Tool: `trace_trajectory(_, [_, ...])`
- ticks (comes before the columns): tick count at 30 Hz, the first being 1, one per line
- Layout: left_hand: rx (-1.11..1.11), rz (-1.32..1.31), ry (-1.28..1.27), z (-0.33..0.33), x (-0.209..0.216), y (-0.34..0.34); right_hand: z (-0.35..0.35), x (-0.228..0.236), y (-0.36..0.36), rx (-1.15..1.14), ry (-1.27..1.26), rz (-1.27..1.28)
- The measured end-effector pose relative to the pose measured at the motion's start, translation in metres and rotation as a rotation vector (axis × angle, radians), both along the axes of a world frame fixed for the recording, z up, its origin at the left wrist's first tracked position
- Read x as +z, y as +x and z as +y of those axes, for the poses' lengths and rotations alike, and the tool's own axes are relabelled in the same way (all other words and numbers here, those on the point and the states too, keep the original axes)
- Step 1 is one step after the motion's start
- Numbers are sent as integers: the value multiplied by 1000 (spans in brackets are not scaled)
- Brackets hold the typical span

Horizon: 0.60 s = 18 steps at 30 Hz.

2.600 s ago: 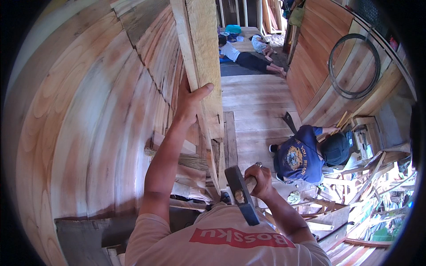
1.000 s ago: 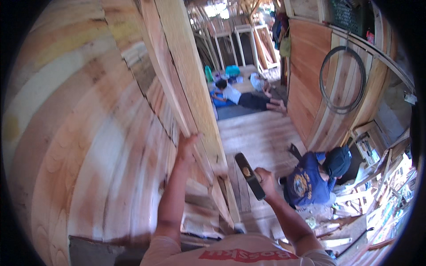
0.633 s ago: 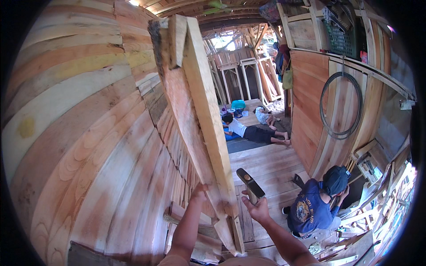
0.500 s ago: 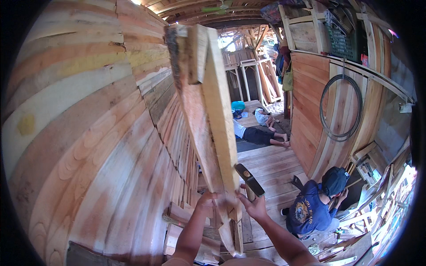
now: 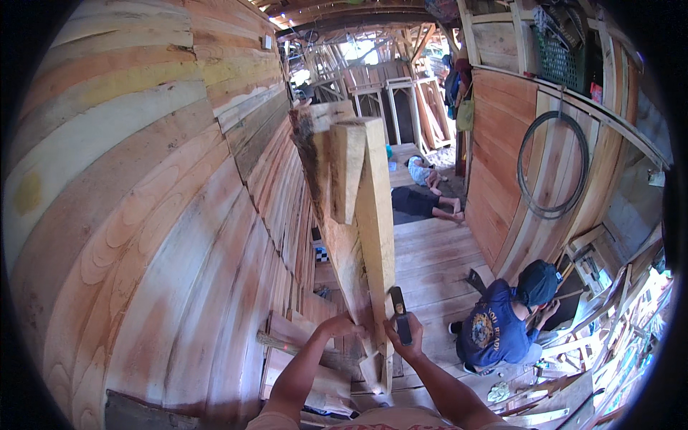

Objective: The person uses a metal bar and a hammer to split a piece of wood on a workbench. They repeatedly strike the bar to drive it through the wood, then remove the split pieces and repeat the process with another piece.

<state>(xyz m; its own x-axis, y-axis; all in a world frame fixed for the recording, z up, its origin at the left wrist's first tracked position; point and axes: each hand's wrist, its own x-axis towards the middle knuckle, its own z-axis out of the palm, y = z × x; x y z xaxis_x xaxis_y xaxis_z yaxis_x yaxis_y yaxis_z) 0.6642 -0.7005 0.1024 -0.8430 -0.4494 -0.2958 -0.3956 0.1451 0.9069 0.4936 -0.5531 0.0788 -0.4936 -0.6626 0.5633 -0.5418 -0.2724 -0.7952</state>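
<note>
A long pale wooden beam (image 5: pixel 374 215) stands almost upright, leaning a little, directly above both hands. Its top end is cut square and shows rough, light grain; behind it a second, darker and more weathered plank (image 5: pixel 320 172) rises in the same direction, touching it along the side. The beam's lower end comes down between the two hands.

The left hand (image 5: pixel 339 327) is closed around the lower part of the timber, on its left side, fingers wrapped on the wood. The right hand (image 5: pixel 407 342) is closed in a fist around the handle of a hammer (image 5: pixel 398 309); the dark hammer head is just above this hand and lies against the right edge of the beam, or very near to it, I cannot tell which.

To the left of the left hand is a big curved wall of wooden boards (image 5: pixel 158 236). To the right of the right hand, lower on the plank floor (image 5: pixel 430 258), a person in a blue shirt and dark cap (image 5: pixel 502 322) is crouching. Far beyond the hands another person (image 5: pixel 423 188) lies on the floor.
</note>
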Motion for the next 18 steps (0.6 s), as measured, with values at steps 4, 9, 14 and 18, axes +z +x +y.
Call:
trace_trajectory(4, [50,99,-94,-24,-37,10,-4,7,5,42,35,45])
trace_trajectory(9, [52,110,-29,-29,-27,15,-10,23,19,26,49,92])
trace_trajectory(14, [170,123,-200,-40,42,66,-17,25,32,107,111,144])
trace_trajectory(18, [526,667,-492,4,173,104,-18,16,29,92,175,219])
